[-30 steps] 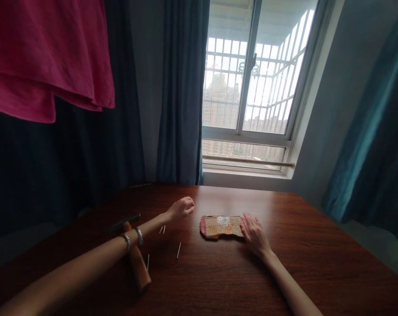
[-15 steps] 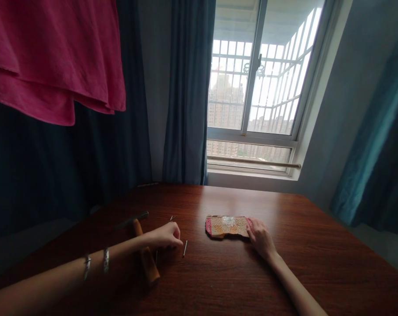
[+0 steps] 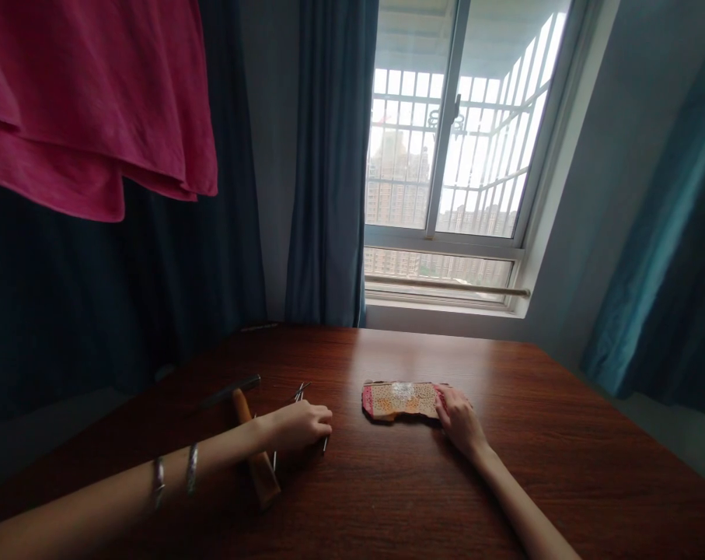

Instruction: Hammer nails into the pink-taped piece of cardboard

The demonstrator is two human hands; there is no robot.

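My left hand (image 3: 308,425) has its fingers curled down over the upper part of a thin metal rod (image 3: 325,444), whose lower end sticks out below them. Beneath my left forearm lies a wooden-handled hammer (image 3: 263,478) with a long, slim dark metal head at its far end. More thin metal rods (image 3: 299,393) lie just beyond my left wrist, and one shows beside the handle. My right hand (image 3: 462,420) grips the right end of a flat board (image 3: 402,400) dotted with small holes, pink at the ends and tan in the middle.
The brown wooden table (image 3: 375,498) reaches back to a barred window (image 3: 445,155). A pink cloth (image 3: 95,109) hangs at the upper left, in front of blue curtains (image 3: 329,171). Another curtain (image 3: 649,272) hangs at the right.
My left hand has moved slightly right, and its fingers now cover the top of the thin metal rod. My right hand and the board stay in place.
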